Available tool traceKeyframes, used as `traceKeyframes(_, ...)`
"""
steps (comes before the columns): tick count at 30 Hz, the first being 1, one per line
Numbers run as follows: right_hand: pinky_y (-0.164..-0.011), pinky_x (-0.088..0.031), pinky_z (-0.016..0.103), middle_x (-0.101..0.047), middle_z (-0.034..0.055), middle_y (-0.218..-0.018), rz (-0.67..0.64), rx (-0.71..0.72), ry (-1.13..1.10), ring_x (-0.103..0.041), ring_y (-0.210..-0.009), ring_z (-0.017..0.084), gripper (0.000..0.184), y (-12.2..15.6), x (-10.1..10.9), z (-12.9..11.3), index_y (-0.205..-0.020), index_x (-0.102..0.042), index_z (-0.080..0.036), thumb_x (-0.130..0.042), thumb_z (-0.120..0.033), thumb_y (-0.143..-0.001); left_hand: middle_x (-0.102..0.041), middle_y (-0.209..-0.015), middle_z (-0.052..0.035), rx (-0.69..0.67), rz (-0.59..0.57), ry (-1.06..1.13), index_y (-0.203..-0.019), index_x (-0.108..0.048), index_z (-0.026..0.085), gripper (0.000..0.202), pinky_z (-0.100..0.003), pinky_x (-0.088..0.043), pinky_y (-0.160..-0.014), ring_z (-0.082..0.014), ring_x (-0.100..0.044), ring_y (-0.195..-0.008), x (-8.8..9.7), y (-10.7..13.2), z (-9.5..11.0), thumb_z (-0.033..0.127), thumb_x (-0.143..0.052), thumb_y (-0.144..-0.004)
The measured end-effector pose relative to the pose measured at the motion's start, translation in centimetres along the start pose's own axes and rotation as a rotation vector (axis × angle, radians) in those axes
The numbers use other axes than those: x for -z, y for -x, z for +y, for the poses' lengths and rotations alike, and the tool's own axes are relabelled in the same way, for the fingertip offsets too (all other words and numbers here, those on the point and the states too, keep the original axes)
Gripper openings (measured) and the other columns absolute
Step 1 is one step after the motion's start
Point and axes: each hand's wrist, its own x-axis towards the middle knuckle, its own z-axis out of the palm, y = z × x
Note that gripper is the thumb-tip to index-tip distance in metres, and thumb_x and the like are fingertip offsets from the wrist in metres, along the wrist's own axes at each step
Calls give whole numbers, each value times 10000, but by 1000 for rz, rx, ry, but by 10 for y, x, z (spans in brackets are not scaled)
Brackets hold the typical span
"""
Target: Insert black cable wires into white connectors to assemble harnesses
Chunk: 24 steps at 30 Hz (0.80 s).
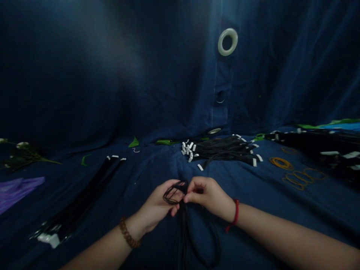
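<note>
Bundle of thin black cords (184, 225): near centre, looped at the top, tails trailing toward me over the blue cloth (140, 172). My left hand (159, 206) is closed around the loop and my right hand (209, 197) pinches it. Judged light, limp and tangle-prone; grip at the bend. There is open room near left. The pile of black cords with white plugs (225, 150) lies far, the orange rubber bands (281, 163) right.

Dark blue cloth sheet (140, 165) spread as my work surface
On it I see a heap of black cords with white end tags (222, 150) at centre, a long black bundle (84, 198) left, orange rubber bands (295, 170) right, a purple plastic sheet (17, 189) far left, and green leaf scraps (134, 143)
</note>
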Motion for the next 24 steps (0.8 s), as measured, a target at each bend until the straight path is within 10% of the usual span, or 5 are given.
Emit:
traceKeyframes(11,-564,-359,234,-561,-19,-686,55,85,124,-501,-624,115,250,4,-1,-26,-683,-573,-170,-761,-332,-659,-586,-574,-13,205,-204,70,-805,-620,105,166,-155,-332,-387,-49,-454,-399,6,-2,12,232,-678,-715)
traceKeyframes(20,-633,-434,310,-556,82,-993,3,-181,72,-561,-743,170,632,22,8,-53,-1160,-382,-163,-711,-312,-642,-528,-709,-1,126,-228,207,-1091,-653,179,446,-131,-263,-412,-22,-361,-481,16,3,12,183,-722,-650)
traceKeyframes(24,-564,-482,289,-603,87,-900,-114,-307,-70,-603,-625,143,486,50,11,-58,-1180,-289,-128,-492,-239,-752,-509,-691,-10,49,-211,250,-932,-718,139,322,-149,-208,-408,-29,-320,-495,16,6,13,235,-755,-627)
